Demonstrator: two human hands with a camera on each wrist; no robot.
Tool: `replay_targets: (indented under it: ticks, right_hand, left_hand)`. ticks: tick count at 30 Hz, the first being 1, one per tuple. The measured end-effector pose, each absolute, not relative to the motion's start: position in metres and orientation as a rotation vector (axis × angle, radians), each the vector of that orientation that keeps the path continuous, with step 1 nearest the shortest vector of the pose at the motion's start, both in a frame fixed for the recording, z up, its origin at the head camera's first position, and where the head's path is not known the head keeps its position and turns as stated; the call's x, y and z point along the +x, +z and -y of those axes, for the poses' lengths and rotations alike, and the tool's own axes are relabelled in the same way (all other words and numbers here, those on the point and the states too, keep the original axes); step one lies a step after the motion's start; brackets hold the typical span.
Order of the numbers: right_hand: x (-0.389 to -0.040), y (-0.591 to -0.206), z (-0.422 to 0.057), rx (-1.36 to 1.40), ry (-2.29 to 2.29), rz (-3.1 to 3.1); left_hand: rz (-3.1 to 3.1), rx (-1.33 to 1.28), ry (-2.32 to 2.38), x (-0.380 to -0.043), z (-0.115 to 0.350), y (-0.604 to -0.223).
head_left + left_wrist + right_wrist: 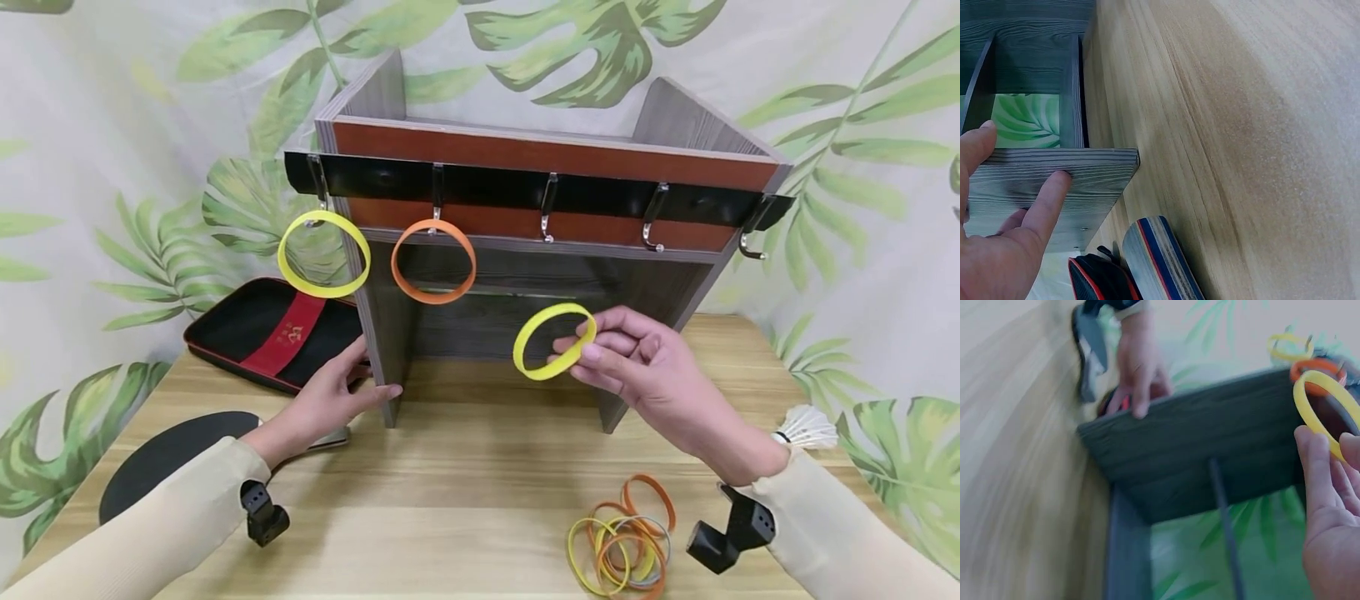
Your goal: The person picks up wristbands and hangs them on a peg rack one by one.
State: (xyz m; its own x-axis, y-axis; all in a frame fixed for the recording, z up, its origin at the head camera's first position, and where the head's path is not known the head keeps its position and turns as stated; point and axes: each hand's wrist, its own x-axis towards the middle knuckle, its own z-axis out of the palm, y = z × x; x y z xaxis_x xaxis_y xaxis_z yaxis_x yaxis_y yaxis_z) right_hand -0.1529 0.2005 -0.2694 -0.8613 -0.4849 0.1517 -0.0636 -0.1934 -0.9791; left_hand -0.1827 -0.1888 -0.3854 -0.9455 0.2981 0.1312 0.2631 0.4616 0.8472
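Observation:
My right hand (667,383) pinches a yellow wristband (546,371) between thumb and fingertips, in front of the shelf's opening; the right wrist view also shows this band (1302,406). My left hand (322,408) grips the left side panel of a grey wooden shelf (393,308) near its foot. In the left wrist view, the thumb and fingers lie on opposite sides of that panel (1104,164). Across the shelf's front runs a black rail (487,185) with several metal hooks. Another yellow wristband (322,292) hangs on the leftmost hook, an orange wristband (435,297) on the second.
Several orange, yellow and grey wristbands (637,546) lie heaped at the table's front right. A shuttlecock (806,427) sits at the right edge. On the left are a black zipped case (240,325) with a red band and a black table tennis paddle (180,458).

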Motion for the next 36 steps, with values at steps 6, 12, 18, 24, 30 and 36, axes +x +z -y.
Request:
replay_targets:
  ticks: [6, 12, 18, 24, 30, 36]
  right_hand:
    - [-0.148, -0.246, -0.186, -0.701, -2.254, -1.753]
    - [-0.145, -0.231, -0.174, -0.664, -2.360, -1.718]
    - [-0.147, -0.230, -0.162, -0.632, -2.418, -1.705]
    - [-0.151, -0.234, -0.156, -0.554, -2.438, -1.664]
    - [-0.154, -0.240, -0.155, -0.522, -2.406, -1.681]
    - [-0.155, -0.241, -0.159, -0.507, -2.353, -1.715]
  left_hand:
    - [-2.633, 0.506, 1.533, -0.183, 0.190, -0.386]
    - [-2.634, 0.501, 1.527, -0.183, 0.191, -0.386]
    - [-2.630, 0.505, 1.533, -0.183, 0.190, -0.386]
    - [-2.624, 0.498, 1.539, -0.183, 0.192, -0.387]
    - [-2.623, 0.513, 1.550, -0.184, 0.191, -0.387]
    - [-2.625, 0.510, 1.543, -0.185, 0.190, -0.387]
